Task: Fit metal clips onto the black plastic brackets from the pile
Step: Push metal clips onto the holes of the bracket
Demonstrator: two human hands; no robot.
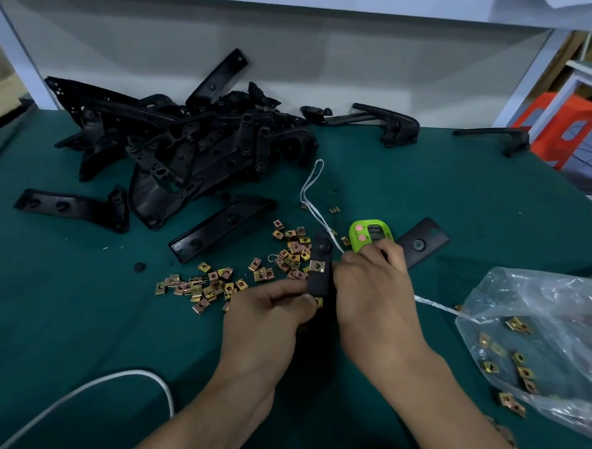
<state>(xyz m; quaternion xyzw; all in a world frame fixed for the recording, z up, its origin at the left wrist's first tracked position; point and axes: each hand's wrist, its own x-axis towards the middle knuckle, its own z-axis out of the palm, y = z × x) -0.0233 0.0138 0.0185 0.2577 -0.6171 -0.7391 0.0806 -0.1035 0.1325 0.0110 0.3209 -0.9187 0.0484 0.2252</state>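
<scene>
Bracket (319, 280) is held between both hands above the counter (77, 316), long axis running away from the person. Left grip (269, 308) pinches its near end. Right grip (370, 283) is curled against its right edge and looks clamped on it. One clip (317, 266) is seated mid-length, and another shows at the near end by the left thumb. Loose clips (216, 285) lie just left of and beyond the left grip, so that hand is nearer. Pile (189, 143) is far left. Bag (539, 333) crowds the right side and timer (369, 235) sits just beyond the right grip. My read: best room is near-left.
</scene>
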